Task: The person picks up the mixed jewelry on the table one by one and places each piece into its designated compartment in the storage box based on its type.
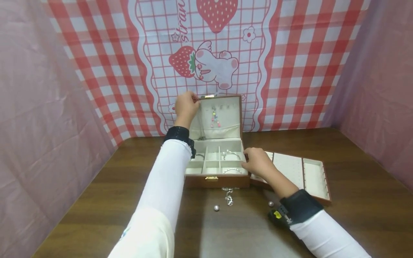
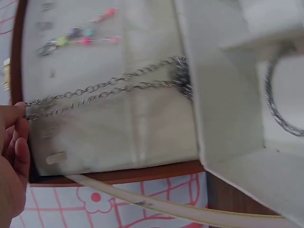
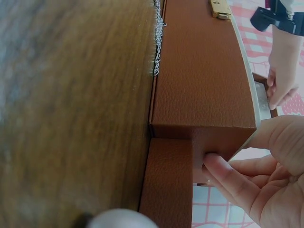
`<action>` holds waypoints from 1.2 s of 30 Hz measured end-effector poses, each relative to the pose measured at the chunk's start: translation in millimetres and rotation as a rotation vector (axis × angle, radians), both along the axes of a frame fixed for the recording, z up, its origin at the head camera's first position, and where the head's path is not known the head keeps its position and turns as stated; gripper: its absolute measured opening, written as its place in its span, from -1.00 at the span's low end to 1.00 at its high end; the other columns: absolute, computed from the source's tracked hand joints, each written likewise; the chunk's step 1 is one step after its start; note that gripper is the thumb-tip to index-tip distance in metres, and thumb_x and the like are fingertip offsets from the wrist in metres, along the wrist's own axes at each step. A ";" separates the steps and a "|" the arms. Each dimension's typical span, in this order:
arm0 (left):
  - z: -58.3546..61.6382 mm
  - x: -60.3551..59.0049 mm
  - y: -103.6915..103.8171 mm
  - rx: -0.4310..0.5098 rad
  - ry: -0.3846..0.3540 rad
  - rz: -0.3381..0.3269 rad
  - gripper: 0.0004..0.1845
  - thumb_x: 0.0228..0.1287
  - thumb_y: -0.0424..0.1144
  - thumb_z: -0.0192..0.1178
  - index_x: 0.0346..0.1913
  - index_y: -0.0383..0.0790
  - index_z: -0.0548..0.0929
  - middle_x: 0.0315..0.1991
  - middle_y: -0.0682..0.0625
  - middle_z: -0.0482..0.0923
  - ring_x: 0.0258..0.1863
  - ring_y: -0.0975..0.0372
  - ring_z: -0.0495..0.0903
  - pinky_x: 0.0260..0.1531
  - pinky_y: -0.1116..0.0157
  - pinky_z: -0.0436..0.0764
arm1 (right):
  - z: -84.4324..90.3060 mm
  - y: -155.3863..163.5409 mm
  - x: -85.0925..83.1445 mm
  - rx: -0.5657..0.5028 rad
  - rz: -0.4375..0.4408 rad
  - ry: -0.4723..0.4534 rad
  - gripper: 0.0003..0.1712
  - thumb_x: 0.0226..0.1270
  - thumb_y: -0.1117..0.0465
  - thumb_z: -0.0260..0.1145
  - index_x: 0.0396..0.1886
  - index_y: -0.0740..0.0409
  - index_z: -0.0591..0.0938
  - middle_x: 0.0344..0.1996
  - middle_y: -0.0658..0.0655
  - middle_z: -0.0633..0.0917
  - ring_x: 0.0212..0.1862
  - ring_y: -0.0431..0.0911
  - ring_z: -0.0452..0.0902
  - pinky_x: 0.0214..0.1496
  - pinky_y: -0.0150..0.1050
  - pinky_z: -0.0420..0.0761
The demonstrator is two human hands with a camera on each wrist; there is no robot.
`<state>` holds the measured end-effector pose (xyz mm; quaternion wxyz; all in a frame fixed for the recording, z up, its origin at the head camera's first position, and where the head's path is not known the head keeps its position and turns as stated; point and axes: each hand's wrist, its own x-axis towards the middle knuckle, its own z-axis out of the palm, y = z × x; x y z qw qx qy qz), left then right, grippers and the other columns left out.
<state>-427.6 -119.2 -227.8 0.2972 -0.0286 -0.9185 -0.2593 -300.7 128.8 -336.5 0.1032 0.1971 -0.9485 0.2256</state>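
A brown jewelry box [image 1: 227, 182] stands with its cream-lined lid [image 1: 227, 120] raised. At the lid's upper left edge my left hand [image 1: 186, 109] pinches a silver chain necklace [image 2: 104, 88], whose two strands run down to a dark bundled end at the foot of the lid. A colourful beaded charm piece [image 1: 214, 118] hangs inside the lid. My right hand [image 1: 259, 165] grips the box's right wall, fingers [image 3: 223, 171] against the outer side. Silver bracelets [image 1: 232, 156] lie in the box's compartments.
A brown tray [image 1: 288, 166] with cream sections sits right of the box, touching it. In front lie a silver chain piece [image 1: 229, 197], a pearl-like bead [image 1: 216, 208] and another bead [image 1: 270, 204]. Behind the lid hangs a red-checked cloth [image 1: 300, 64].
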 end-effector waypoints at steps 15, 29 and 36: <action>-8.5 -3.8 -0.1 -0.118 0.008 0.010 -0.81 0.33 -0.17 0.25 -0.18 -0.18 0.78 -0.17 -0.04 0.73 -0.13 0.08 0.66 -0.05 0.18 0.58 | 2.9 -0.4 0.5 0.021 -0.010 0.014 -0.66 0.06 0.30 0.40 -0.18 0.45 0.67 -0.38 0.26 0.70 -0.30 0.11 0.60 -0.17 0.03 0.59; -22.3 7.3 -10.7 -0.026 -0.034 -0.008 -0.81 0.28 -0.15 0.28 -0.25 -0.20 0.76 -0.23 -0.05 0.72 -0.19 0.07 0.63 -0.12 0.16 0.58 | -1.5 -0.9 1.5 0.014 -0.004 0.008 -0.63 0.07 0.30 0.39 -0.14 0.47 0.65 -0.31 0.30 0.71 -0.23 0.17 0.62 -0.13 0.06 0.59; -33.8 9.4 -17.1 -0.093 -0.137 -0.029 -0.86 0.22 -0.19 0.28 -0.38 -0.19 0.73 -0.31 -0.04 0.69 -0.26 0.07 0.63 -0.18 0.13 0.59 | 0.3 0.9 1.6 -0.002 -0.005 0.003 -0.62 0.08 0.30 0.38 -0.12 0.48 0.65 -0.31 0.30 0.71 -0.20 0.19 0.62 -0.11 0.08 0.58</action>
